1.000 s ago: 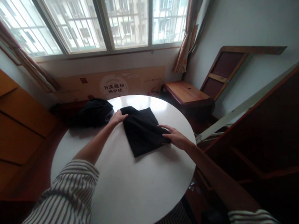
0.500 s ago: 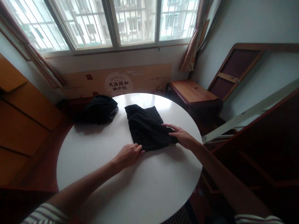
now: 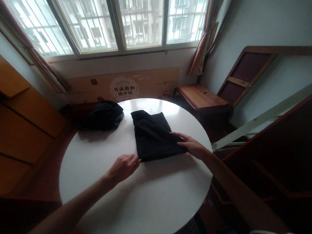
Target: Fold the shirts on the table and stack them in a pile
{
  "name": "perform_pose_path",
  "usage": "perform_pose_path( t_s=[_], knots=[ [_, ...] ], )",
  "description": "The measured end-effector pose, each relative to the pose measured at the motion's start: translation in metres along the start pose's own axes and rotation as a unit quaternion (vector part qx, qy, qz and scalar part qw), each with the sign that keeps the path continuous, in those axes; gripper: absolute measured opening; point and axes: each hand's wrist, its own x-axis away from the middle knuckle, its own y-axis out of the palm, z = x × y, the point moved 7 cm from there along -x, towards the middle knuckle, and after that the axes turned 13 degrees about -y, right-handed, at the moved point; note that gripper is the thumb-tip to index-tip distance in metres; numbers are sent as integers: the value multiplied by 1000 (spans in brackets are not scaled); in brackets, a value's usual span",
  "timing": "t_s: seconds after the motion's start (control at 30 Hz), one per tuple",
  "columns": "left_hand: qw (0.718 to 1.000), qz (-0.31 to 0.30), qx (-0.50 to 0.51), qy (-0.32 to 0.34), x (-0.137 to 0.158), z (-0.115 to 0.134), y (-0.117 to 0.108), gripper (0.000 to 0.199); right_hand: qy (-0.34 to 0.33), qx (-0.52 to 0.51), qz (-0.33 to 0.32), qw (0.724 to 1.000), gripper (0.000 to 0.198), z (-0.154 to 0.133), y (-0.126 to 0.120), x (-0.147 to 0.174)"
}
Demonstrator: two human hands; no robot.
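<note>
A folded black garment lies flattened on the white round table; its exact kind does not show. At its near left corner, the closed fingertips of my left hand pinch the edge. My right hand holds the right side near the other close corner, with fingers stretched along the cloth and part of them hidden by it. Farther back on the left of the table sits a crumpled heap of black clothing, apart from both hands.
Behind the table, a printed cardboard panel leans below the barred window. A wooden bench stands at the back right. Orange-brown cabinets are on the left, and a pale slanted rail runs close to the table's right edge.
My left hand has moved left and slightly nearer, drawing the garment's near left corner outward. The near edge lies straighter and the cloth flatter. My right hand has shifted slightly nearer.
</note>
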Motion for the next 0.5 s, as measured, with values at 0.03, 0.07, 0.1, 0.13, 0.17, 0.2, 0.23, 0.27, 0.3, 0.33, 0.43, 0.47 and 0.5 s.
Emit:
perform_pose_path(
  t_s=[0.03, 0.07, 0.1, 0.13, 0.17, 0.2, 0.23, 0.27, 0.3, 0.33, 0.43, 0.47, 0.5],
  knots=[
    [1000, -6, -10, -16, 3, -1, 2, 31, 2, -3, -10, 1000, 61, 1, 1, 2],
    [999, -19, -18, -35, 6, -2, 4, 27, 7, -5, -19, 1000, 62, 2, 1, 3],
    [998, -33, -22, -56, 7, -2, 6, 23, 13, -5, -26, 1000, 63, 2, 1, 4],
    [996, -45, -21, -74, 7, -2, 6, 16, 18, 2, -28, 999, 64, 2, 0, 3],
    [995, -52, -18, -88, 5, 0, 6, 8, 24, 19, -23, 999, 64, 0, -2, 0],
    [994, -53, -13, -96, 1, 3, 5, 6, 29, 45, -15, 998, 64, -3, -5, -5],
    [994, -52, -7, -96, -5, 8, 3, 13, 32, 77, -6, 997, 63, -7, -8, -13],
    [995, -51, -2, -91, -12, 13, 1, 20, 34, 111, 0, 993, 63, -12, -11, -23],
    [995, -52, 0, -83, -20, 19, 0, 26, 39, 150, 0, 988, 62, -17, -13, -35],
    [996, -58, 0, -73, -28, 26, 0, 28, 46, 199, -2, 979, 61, -22, -14, -49],
    [996, -82, -16, -39, -52, 49, 2, 32, 59, 364, 6, 929, 51, -33, -20, -97],
    [996, -83, -22, -30, -60, 58, 2, 34, 54, 407, 18, 912, 47, -37, -21, -113],
    [996, -79, -28, -20, -67, 67, 2, 36, 42, 436, 33, 899, 43, -40, -21, -129]
  ],
)
